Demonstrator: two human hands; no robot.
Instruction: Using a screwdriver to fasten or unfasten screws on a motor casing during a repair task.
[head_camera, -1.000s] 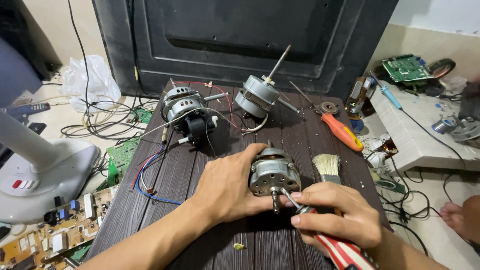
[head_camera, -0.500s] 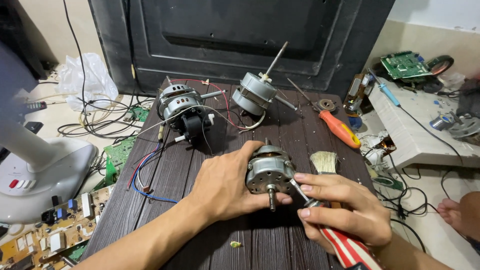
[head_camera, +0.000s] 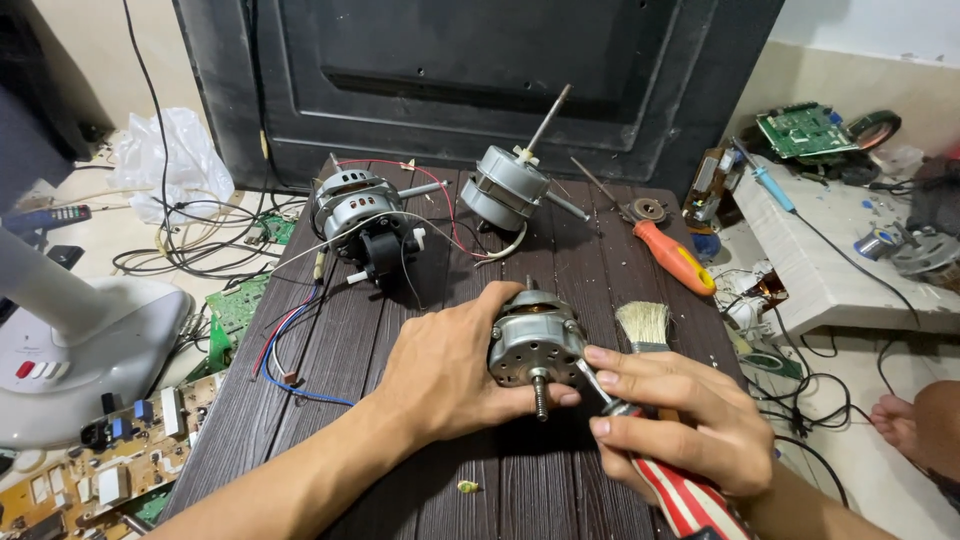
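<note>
Cupping the fan motor (head_camera: 535, 345), left hand (head_camera: 450, 375) grips tight; right hand (head_camera: 675, 425) clamps striped screwdriver (head_camera: 670, 485).

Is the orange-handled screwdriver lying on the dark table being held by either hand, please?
No, the orange-handled screwdriver lies untouched on the table, away from both hands.
</note>
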